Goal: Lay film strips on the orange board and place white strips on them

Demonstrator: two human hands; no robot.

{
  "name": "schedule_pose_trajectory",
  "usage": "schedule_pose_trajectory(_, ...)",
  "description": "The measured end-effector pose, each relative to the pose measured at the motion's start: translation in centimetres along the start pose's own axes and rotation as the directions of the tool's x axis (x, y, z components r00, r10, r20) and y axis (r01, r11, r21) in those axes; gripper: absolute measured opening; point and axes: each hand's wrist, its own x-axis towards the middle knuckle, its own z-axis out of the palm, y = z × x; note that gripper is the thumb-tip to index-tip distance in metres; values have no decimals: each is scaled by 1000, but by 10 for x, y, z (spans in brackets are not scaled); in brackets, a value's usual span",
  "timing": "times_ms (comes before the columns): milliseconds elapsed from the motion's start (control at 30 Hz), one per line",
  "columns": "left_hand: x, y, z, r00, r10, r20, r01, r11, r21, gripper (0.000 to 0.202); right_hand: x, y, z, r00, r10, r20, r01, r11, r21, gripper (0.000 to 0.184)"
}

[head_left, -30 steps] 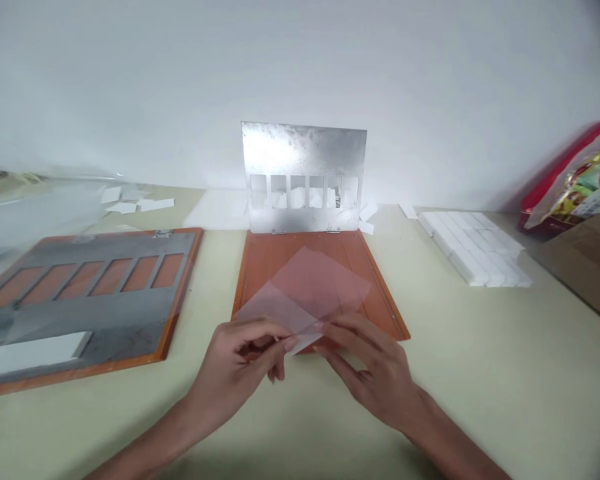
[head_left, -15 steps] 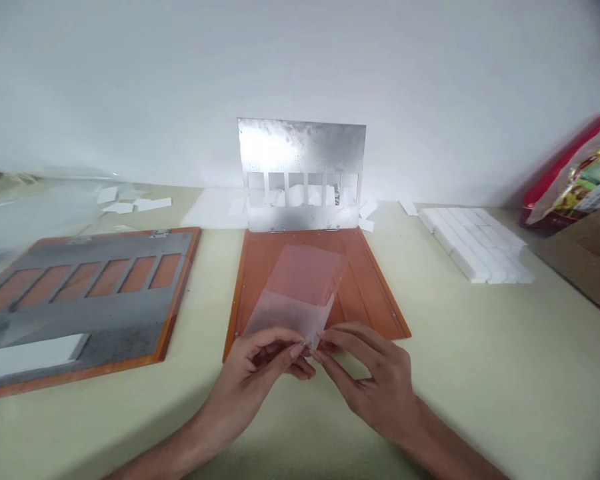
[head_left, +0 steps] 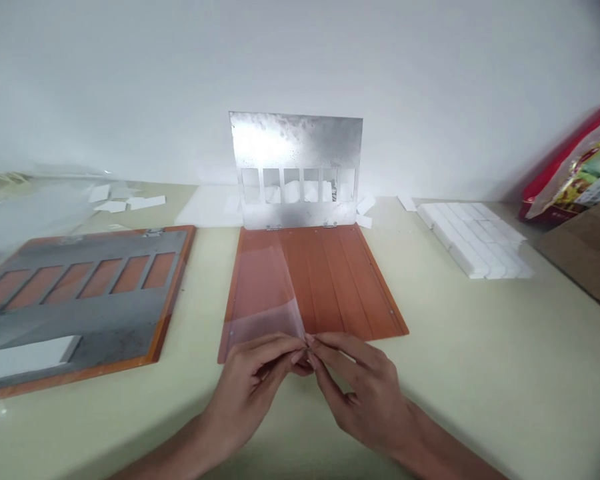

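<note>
A clear plastic film [head_left: 263, 283], like a thin bag or sheet, reaches forward from my fingers over the left part of an orange board [head_left: 347, 280]. My left hand [head_left: 260, 380] pinches its near edge between thumb and fingers. Right beside it, my right hand [head_left: 363, 387] pinches the film's near right corner, and the fingertips of both hands meet there. Hinged to the board's far edge, a metal plate [head_left: 297, 143] with a row of rectangular cut-outs stands upright. What lies between the fingertips is mostly hidden.
To the left lies a second board under a grey metal plate [head_left: 125, 327], a white block [head_left: 27, 357] on it. White paper slips [head_left: 147, 202] lie behind. On the right are stacked white blocks [head_left: 473, 240], a cardboard box [head_left: 587, 250] and a red packet [head_left: 575, 170].
The plastic film has swung to the left over the orange board, uncovering the board's middle grooves. Both hands stay close together at its near edge.
</note>
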Motion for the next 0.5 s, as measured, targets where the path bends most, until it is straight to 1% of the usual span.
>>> schedule_pose_trajectory(133, -2, -4, 2, 994, 108, -20, -105, 988, 117, 23, -3, 1, 0, 995, -83, 62, 91, 988, -127, 28)
schedule_pose_trajectory(267, -7, -10, 6, 982, 182, -47, -169, 965, 198, 29, -1, -2, -1, 984, -151, 90, 169, 952, -255, 28)
schedule_pose_trajectory(367, -8, -12, 7, 978, 198, -57, -182, 959, 216, 30, 1, -4, -1, 979, -172, 106, 196, 937, -291, 27)
schedule_pose_trajectory(500, -5, -11, 7, 983, 176, -54, -162, 965, 205, 29, 2, -4, 0, 983, -167, 80, 184, 940, -288, 25)
